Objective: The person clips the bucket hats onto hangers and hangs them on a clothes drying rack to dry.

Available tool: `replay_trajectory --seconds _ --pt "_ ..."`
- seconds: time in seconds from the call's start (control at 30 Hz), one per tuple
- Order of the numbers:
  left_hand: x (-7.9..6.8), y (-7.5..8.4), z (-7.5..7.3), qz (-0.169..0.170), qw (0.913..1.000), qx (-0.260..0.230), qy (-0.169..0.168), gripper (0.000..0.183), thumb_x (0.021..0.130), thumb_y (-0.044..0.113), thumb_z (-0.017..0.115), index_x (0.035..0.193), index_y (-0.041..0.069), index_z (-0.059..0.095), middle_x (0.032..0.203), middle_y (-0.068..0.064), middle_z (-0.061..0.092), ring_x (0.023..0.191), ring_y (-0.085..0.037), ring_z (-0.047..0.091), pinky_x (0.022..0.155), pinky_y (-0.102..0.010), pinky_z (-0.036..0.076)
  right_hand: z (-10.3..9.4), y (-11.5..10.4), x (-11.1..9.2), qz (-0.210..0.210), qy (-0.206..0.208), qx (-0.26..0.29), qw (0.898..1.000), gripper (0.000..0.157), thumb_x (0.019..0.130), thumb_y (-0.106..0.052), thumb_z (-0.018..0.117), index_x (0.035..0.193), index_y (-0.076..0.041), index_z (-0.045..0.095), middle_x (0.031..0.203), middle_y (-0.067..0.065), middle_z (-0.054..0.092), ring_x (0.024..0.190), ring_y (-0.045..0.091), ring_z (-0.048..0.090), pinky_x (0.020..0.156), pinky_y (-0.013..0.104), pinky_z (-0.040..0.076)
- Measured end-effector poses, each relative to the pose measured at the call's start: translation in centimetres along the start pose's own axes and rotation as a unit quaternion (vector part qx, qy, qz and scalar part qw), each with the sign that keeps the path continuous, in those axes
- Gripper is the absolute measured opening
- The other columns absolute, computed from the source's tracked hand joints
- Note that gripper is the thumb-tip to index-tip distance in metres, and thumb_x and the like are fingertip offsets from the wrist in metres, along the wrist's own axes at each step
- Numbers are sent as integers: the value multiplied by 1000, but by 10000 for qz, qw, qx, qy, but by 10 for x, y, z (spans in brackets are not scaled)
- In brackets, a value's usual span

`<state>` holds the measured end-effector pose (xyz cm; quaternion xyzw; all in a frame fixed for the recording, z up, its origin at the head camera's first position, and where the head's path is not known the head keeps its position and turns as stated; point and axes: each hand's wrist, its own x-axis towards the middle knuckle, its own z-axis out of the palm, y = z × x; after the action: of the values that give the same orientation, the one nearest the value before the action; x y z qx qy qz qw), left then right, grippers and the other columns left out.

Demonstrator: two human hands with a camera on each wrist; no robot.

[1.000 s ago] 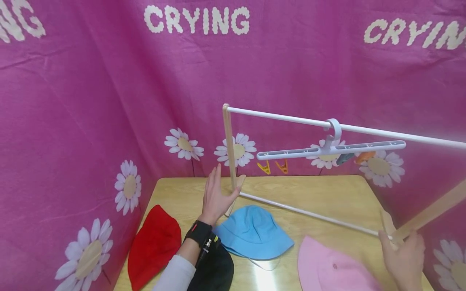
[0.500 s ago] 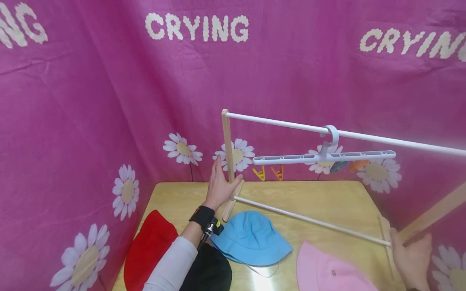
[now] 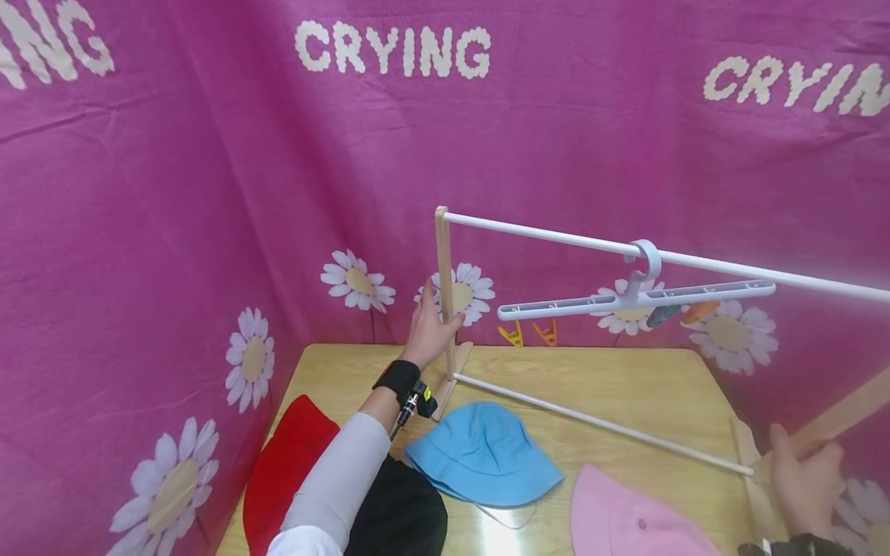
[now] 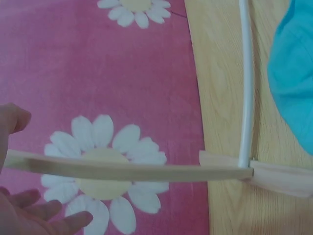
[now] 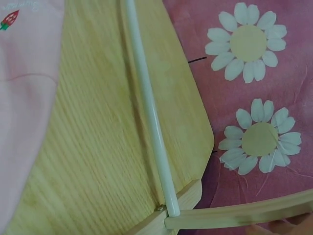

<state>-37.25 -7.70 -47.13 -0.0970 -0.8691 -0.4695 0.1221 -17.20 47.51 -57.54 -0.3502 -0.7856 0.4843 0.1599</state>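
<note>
A drying rack with pale wooden posts and white rods stands on the table. My left hand [image 3: 429, 332] is at its left post [image 3: 443, 270], thumb on one side and extended fingers on the other. In the left wrist view the post [image 4: 146, 171] passes between thumb and spread fingers [image 4: 73, 223]. Low on the right post [image 3: 844, 413] is my right hand [image 3: 810, 479], thumb raised beside the wood. Only its fingertips [image 5: 279, 227] show under the post [image 5: 244, 215] in the right wrist view. From the top rod [image 3: 556, 235] hangs a grey hanger [image 3: 633, 300].
Yellow [image 3: 512, 334] and orange [image 3: 545, 332] clips hang below the hanger, with dark and orange ones farther right. Red [image 3: 288, 463], black [image 3: 403, 510], blue [image 3: 487, 455] and pink [image 3: 633, 517] bucket hats lie on the wooden table [image 3: 591, 371]. A pink flowered cloth surrounds it.
My left hand has shifted up along the left post. The right hand has moved from the right post's foot outward along the post. The rack, hanger and hats keep their places.
</note>
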Motion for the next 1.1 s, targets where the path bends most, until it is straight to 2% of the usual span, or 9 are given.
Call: replay_trajectory --seconds 0.1,0.2,0.27,0.43,0.5,0.67,0.73,0.83,1.1 --pt "4 -3 1 -6 9999 -15 -99 86 97 28 75 162 0 26 153 -24 50 134 -40 57 104 -53 52 -2 -4 -2 -40 59 -108 9999 72 104 -46 52 149 6 28 144 41 40 134 57 38 112 61 33" --pt "8 -5 5 46 9996 -103 -247 69 99 27 73 154 1 39 145 -24 58 132 -39 59 102 -54 54 -6 -1 -4 -137 184 -291 9993 65 105 -43 49 133 13 33 131 41 43 123 57 40 99 62 33" --pt "10 -8 7 10 9991 -163 -386 58 101 27 72 146 2 45 138 -24 62 129 -38 62 98 -54 56 -9 1 -2 -229 248 -375 9987 59 105 -40 48 126 14 38 127 41 46 118 56 43 92 58 35" --pt "18 -14 10 -57 9971 -303 -693 47 103 24 69 138 -5 55 126 -24 66 113 -36 67 91 -51 59 -15 -1 0 -606 369 -792 9943 57 107 -36 46 127 17 46 126 47 49 116 61 47 92 64 35" --pt "21 -14 10 -41 9963 -379 -767 41 105 19 65 136 -8 57 121 -25 67 106 -35 68 88 -50 60 -16 -6 -1 -830 461 -925 9912 55 108 -34 43 126 17 49 126 48 50 115 63 47 97 69 34" --pt "22 -15 7 -42 9951 -324 -936 22 109 14 56 122 -4 61 104 -19 67 93 -29 67 79 -45 61 -15 -11 -1 -1247 671 -1147 9833 51 108 -30 38 117 18 53 123 48 53 112 66 48 106 72 27" --pt "22 -17 6 -86 9946 -217 -1016 20 110 17 54 118 -1 61 103 -18 67 91 -25 65 77 -42 60 -14 -10 -1 -1271 639 -1207 9824 52 108 -30 36 118 18 53 124 48 53 114 67 47 109 73 24" --pt "21 -22 6 -108 9938 -134 -1097 21 111 19 52 117 1 62 105 -18 68 91 -23 65 76 -40 59 -15 -7 1 -1194 536 -1237 9836 54 108 -31 37 123 18 53 127 48 51 116 68 46 108 73 26" --pt "20 -21 6 -136 9933 -52 -1147 26 111 21 52 123 0 62 111 -20 69 99 -27 67 80 -43 60 -16 -6 10 -983 397 -1333 9854 63 110 -38 35 131 19 51 134 47 50 119 64 45 110 71 24"
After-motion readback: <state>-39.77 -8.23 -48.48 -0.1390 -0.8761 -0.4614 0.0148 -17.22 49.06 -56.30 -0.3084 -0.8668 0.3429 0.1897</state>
